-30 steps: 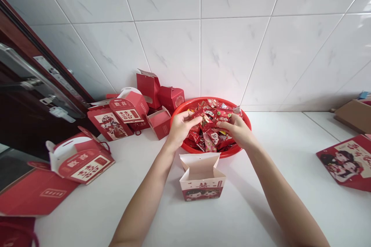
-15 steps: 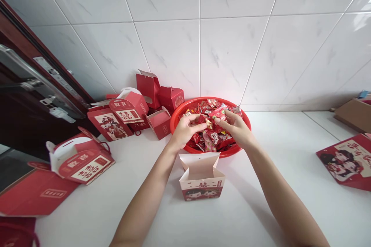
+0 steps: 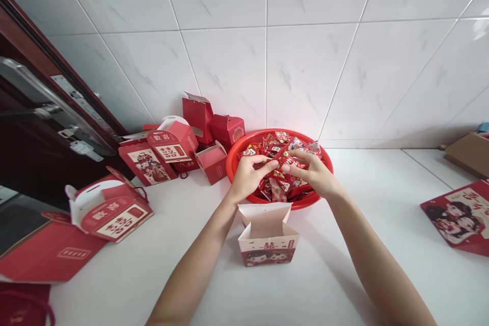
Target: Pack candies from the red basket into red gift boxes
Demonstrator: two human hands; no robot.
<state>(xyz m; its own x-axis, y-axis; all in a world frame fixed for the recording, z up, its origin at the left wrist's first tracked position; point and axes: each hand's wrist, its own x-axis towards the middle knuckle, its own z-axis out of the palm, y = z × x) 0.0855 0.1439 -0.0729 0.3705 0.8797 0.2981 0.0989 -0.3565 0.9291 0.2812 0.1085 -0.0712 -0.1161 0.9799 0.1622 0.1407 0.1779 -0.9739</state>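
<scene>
The white tabletop (image 3: pixel 385 188) over here carries a round red basket (image 3: pixel 231 160) towards the back, an open-topped printed box (image 3: pixel 267 250) just in front of it, a huddle of red gift boxes (image 3: pixel 173 145) at back left, more red cartons (image 3: pixel 118 219) nearer left, and a cartoon-couple box (image 3: pixel 462 219) off to the right.

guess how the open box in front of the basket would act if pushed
The open box is probably light, its walls looking like thin card. Its inward-creased sides would likely flex under pressure. Sitting flat on the counter, it should slide rather than roll.
</scene>
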